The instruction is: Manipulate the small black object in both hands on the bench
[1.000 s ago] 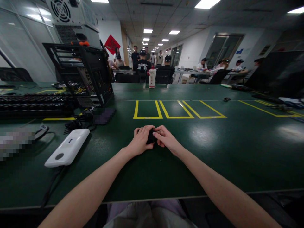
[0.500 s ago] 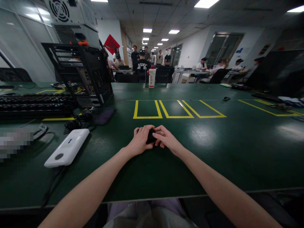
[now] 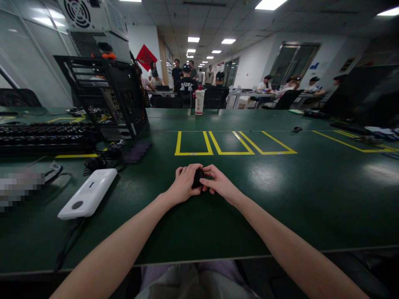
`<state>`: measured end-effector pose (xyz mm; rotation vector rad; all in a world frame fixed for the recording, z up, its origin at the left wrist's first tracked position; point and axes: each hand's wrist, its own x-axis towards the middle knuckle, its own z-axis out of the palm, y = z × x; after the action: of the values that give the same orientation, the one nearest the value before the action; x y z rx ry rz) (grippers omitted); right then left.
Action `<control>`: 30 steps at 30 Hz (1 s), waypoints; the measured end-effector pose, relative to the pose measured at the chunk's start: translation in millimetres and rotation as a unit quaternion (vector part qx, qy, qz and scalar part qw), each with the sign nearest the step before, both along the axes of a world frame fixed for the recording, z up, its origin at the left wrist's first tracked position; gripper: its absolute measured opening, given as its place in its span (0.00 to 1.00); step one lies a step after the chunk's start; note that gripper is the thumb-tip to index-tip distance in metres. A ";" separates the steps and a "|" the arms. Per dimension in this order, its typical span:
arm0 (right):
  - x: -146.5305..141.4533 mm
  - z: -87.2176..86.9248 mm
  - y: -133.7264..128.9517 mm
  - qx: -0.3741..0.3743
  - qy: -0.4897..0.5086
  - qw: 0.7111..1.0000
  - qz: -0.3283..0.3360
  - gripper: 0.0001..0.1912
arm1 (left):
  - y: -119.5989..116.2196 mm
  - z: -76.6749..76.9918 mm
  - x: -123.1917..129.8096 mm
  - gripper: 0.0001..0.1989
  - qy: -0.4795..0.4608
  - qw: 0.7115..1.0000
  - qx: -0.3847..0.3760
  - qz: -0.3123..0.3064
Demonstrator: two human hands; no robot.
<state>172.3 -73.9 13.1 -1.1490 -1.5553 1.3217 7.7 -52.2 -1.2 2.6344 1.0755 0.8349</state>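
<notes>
A small black object [image 3: 198, 178], its kind unclear, is held low over the green table [image 3: 280, 207] in front of me. My left hand [image 3: 186, 182] wraps round its left side, fingers over the far side and thumb at the near side. On the right, my right hand [image 3: 216, 180] has thumb and fingertips drawn together at the object's edge. The hands hide much of it, so I cannot tell whether it touches the table.
A white oblong device [image 3: 89, 194] with a cable lies left. Beyond it stands a black open computer case [image 3: 121, 97]. Yellow tape outlines [image 3: 193, 154] mark the table ahead. A white cup [image 3: 199, 103] stands near the far edge. People sit and stand behind.
My right thumb and fingertips have shifted slightly at the black object's edge. More of its dark face shows. My left hand stays in place.
</notes>
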 end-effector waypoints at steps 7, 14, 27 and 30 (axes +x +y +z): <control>-2.5 -7.1 5.0 0.019 0.008 0.999 -0.033 0.12 | 0.1 0.2 0.0 0.32 0.001 1.000 0.002 0.000; -1.4 -9.4 8.0 0.018 -0.026 0.999 -0.018 0.11 | 1.9 -2.4 1.0 0.32 0.007 1.000 0.009 0.010; -1.2 -4.0 6.4 0.013 -0.026 0.999 -0.019 0.12 | 0.2 -0.4 0.6 0.31 -0.002 1.000 -0.005 0.003; 0.3 -3.2 6.6 -0.001 -0.029 1.000 -0.007 0.12 | 0.4 -0.4 0.8 0.31 -0.003 1.000 -0.005 0.003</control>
<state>172.6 -67.3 9.9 -1.2060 -1.5858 1.2916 8.5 -51.8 -1.5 2.6203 1.0837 0.8354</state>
